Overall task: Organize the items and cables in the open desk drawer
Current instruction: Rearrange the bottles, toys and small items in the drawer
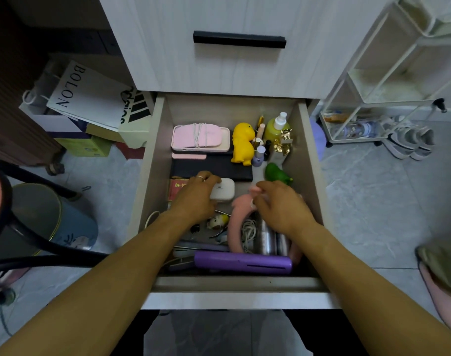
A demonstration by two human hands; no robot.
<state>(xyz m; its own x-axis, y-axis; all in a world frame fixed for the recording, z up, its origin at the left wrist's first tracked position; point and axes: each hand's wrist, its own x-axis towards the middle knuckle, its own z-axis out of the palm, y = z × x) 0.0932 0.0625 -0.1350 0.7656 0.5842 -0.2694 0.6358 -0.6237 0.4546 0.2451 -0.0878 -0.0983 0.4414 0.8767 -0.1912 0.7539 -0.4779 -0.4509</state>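
Left hand: my left hand (196,199) lies over the near-left edge of the white case (223,189), fingers (206,179) curled round its left side and holding it.
Right hand: my right hand (281,204) is blurred; its fingers (260,187) look bunched around something small and pale pink at the top of the pink curved piece (236,217), though I cannot tell whether they truly pinch it.
White case: mid-drawer, resting against the dark flat case (211,168) behind it and partly over a red packet (177,190); its long axis runs left to right.
Loose cable: the white cable (248,231) sits bunched inside the curve of the pink piece, just below my right wrist, beside the silver cylinders (268,236).
Key relation: the cable lies toward me from my right fingertips, so the right hand is far nearer to it than the left; reaching it means drawing that hand back, not forward.
Drawer: the drawer (152,160) is tidy at the back, with a wrapped cable on the pink pouch (197,136); the front is cluttered, a purple bar (242,262) lying crosswise.
Judgement: sorting looks partly done.
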